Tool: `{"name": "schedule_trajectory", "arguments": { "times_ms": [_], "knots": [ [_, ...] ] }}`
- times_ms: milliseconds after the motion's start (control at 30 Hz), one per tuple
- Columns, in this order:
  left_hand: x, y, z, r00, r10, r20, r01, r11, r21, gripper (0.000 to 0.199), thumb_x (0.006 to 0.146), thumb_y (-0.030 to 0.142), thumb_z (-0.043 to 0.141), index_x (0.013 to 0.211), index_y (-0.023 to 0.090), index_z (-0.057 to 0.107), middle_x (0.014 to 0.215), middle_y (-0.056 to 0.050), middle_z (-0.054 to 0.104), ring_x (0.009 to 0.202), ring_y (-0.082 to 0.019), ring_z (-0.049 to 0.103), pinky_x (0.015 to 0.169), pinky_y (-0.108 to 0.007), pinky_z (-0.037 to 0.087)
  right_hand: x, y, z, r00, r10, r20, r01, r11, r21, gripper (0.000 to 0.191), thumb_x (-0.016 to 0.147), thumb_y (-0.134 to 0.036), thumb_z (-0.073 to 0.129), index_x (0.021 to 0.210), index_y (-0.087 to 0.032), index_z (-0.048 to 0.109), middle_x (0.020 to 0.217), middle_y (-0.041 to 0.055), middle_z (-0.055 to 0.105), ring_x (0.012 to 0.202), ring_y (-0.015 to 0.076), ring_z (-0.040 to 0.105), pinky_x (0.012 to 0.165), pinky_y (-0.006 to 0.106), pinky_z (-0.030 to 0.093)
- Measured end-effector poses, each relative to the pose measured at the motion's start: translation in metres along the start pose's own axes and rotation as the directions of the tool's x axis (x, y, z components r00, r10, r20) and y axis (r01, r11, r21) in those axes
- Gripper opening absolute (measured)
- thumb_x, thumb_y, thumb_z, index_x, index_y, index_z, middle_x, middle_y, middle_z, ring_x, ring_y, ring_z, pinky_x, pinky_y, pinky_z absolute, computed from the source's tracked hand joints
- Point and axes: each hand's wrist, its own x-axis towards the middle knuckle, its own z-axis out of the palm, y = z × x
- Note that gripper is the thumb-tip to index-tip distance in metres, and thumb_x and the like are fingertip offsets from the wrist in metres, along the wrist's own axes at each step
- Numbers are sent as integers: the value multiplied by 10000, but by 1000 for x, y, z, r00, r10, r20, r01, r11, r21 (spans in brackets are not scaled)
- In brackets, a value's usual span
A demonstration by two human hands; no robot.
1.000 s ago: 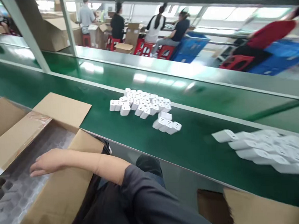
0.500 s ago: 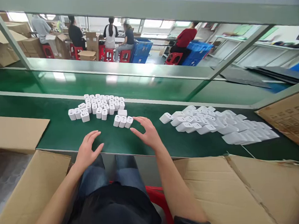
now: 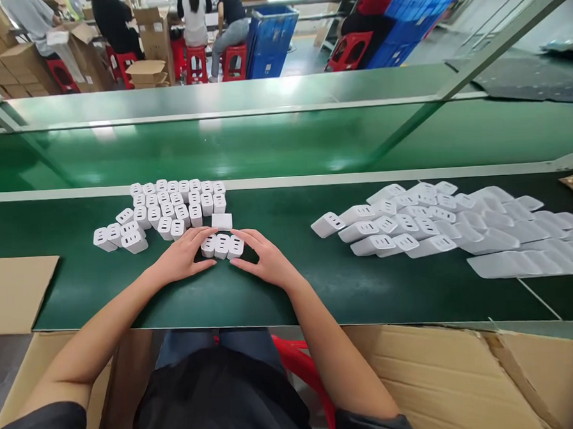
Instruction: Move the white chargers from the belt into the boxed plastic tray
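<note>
Three white blocks with slots on top (image 3: 221, 246) stand in a row on the green table (image 3: 281, 304). My left hand (image 3: 185, 254) is at the row's left end, my right hand (image 3: 260, 257) at its right end. The fingers and thumbs of both hands are apart, and the row sits between the hands, fingertips at its end blocks. Just behind the row is a white block with a plain top (image 3: 221, 222). A cluster of upright slotted blocks (image 3: 168, 210) stands behind my left hand.
Many white blocks (image 3: 405, 224) lie tilted in rows on the right. A cardboard sheet (image 3: 19, 292) lies at the left edge. Open cardboard boxes (image 3: 420, 374) stand below the table's front. People sit on red stools beyond the green bench.
My left hand has moved right and forward to the left end of the row. My right hand has come to its right end. The camera view has tilted down.
</note>
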Motion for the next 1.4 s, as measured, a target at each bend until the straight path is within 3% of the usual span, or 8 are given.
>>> {"name": "schedule_trajectory", "arguments": {
  "times_ms": [433, 600, 667, 767, 900, 1100, 1233, 1400],
  "knots": [
    [-8, -5, 0, 999, 27, 20, -26, 996, -84, 501, 945, 390, 606, 1392, 219, 458, 1249, -61, 617, 1089, -202, 570, 858, -329, 515, 0, -12, 14, 998, -45, 36, 42, 995, 91, 510, 958, -342, 630, 1433, -299, 451, 1284, 62, 579, 1148, 222, 574, 969, 388, 509],
    [-14, 1, -5, 997, 76, -4, -76, 996, 49, 631, 883, 541, 648, 1367, 181, 463, 1246, -78, 612, 1081, -227, 577, 867, -374, 506, 2, -17, 5, 994, -80, 75, 59, 965, 256, 644, 926, -449, 671, 1478, -294, 378, 1304, 77, 558, 847, 147, 619, 758, 316, 549],
    [-14, 2, -3, 993, 110, -38, -107, 990, 89, 693, 865, 619, 639, 1362, 167, 470, 1258, -86, 611, 1108, -233, 578, 889, -375, 500, 11, -12, -2, 1000, 14, -23, -9, 980, 197, 516, 966, -428, 602, 1428, -272, 434, 1251, 76, 581, 787, 140, 602, 724, 319, 537],
    [-13, 2, 3, 979, 180, -96, -169, 979, 111, 703, 858, 676, 616, 1339, 175, 507, 1268, -71, 628, 1105, -219, 598, 900, -358, 492, 33, 3, -2, 987, 131, -96, -135, 990, -32, 456, 956, -376, 561, 1385, -239, 488, 1327, 106, 537, 937, 202, 604, 813, 375, 535],
    [-11, 4, 13, 964, 214, -156, -189, 969, 158, 611, 889, 671, 578, 1274, 196, 586, 1203, -55, 677, 995, -199, 642, 824, -336, 490, 51, 16, 11, 993, 101, -67, -110, 983, -146, 428, 904, -322, 575, 1310, -194, 530, 1298, 112, 576, 1114, 275, 549, 981, 476, 481],
    [-13, 3, 17, 971, 186, -149, -161, 973, 164, 469, 932, 585, 575, 1224, 227, 650, 1100, -36, 712, 879, -170, 652, 733, -319, 477, 19, -11, -2, 989, 99, -108, -96, 995, 27, 366, 895, -338, 639, 1234, -229, 554, 1182, 94, 550, 1046, 225, 563, 810, 364, 562],
    [-15, -1, 12, 965, 203, -168, -170, 967, 188, 480, 925, 568, 597, 1228, 198, 636, 1082, -35, 711, 865, -167, 646, 716, -315, 466, -5, -35, -11, 990, 90, -109, -88, 996, 21, 420, 911, -301, 649, 1314, -254, 540, 1150, 91, 503, 1055, 211, 553, 841, 347, 572],
    [-15, -2, 9, 960, 218, -174, -186, 965, 183, 473, 924, 553, 606, 1227, 190, 626, 1067, -34, 711, 859, -171, 643, 711, -310, 453, -12, -42, 0, 997, 81, 15, -82, 995, 57, 512, 934, -288, 638, 1417, -294, 467, 1230, 79, 508, 1088, 204, 552, 891, 359, 565]
  ]
}}
